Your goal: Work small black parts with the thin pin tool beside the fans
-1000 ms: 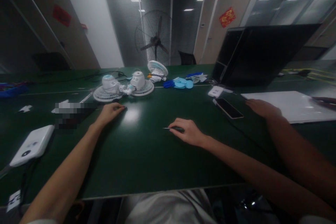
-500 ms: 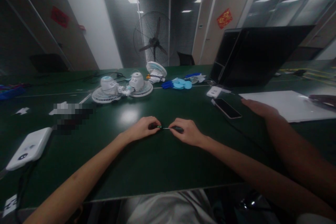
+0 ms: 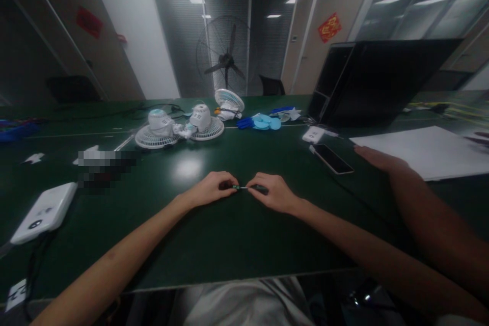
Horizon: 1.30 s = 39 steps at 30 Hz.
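My left hand rests low over the green table, its thumb and fingers pinched on a small green part. Most of that part is hidden by the fingers, so its kind is unclear. Facing it from the right, my right hand is closed around a small screwdriver with a dark handle. The screwdriver's thin metal shaft points left and its end meets the green part or lies very close to it.
White fans lie at the back left, beside blue gloves. A phone and a small white device lie to the right, before a black monitor. Another person's hand touches white paper. A white power bank lies left.
The view has shifted slightly. My hands stay facing each other, and less of the dark area inside my left hand shows. At the right, the white paper and the other person's far hand have moved.
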Each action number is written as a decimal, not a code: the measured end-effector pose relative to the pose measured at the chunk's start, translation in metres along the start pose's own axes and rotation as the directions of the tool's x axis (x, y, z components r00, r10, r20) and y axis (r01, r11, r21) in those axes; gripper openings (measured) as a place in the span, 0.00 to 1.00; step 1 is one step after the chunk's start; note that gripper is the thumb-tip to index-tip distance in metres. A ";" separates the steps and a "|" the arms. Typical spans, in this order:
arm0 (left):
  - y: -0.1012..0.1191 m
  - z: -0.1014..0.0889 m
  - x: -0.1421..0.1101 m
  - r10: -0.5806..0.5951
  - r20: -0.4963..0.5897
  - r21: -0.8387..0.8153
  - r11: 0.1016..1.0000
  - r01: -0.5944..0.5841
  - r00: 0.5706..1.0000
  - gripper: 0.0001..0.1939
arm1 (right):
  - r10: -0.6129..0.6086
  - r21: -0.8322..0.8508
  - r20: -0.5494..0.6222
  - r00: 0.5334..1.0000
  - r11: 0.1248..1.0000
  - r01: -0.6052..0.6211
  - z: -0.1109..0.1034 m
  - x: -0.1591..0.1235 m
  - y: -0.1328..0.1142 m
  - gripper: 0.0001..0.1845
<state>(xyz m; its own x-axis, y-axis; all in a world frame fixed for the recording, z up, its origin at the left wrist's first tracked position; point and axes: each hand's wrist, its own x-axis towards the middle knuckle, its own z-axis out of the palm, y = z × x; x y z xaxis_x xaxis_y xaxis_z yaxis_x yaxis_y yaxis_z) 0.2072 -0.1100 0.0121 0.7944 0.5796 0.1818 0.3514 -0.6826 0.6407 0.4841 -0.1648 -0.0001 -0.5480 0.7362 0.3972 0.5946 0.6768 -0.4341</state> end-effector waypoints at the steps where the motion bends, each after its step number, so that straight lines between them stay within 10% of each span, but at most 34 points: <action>1: 0.001 0.000 0.000 0.000 0.002 -0.001 1.000 0.000 1.000 0.11 | -0.008 0.005 0.007 1.000 1.000 0.008 0.000 0.000 -0.001 0.09; 23: 0.006 0.007 0.005 -0.048 0.045 -0.156 0.986 0.054 0.998 0.30 | 0.048 0.019 -0.114 0.992 0.999 -0.046 0.003 0.002 0.002 0.09; 39: 0.010 0.016 0.009 0.171 0.005 0.134 0.976 -0.170 0.985 0.10 | 0.157 0.077 -0.309 0.938 0.987 -0.140 0.000 0.004 0.000 0.09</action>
<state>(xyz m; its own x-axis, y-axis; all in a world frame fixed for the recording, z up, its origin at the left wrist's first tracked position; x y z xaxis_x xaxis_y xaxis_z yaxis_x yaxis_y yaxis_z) 0.2260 -0.1189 0.0079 0.8452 0.4521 0.2851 0.2745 -0.8248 0.4943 0.4819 -0.1614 0.0017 -0.2386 0.7975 0.5541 0.6181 0.5648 -0.5467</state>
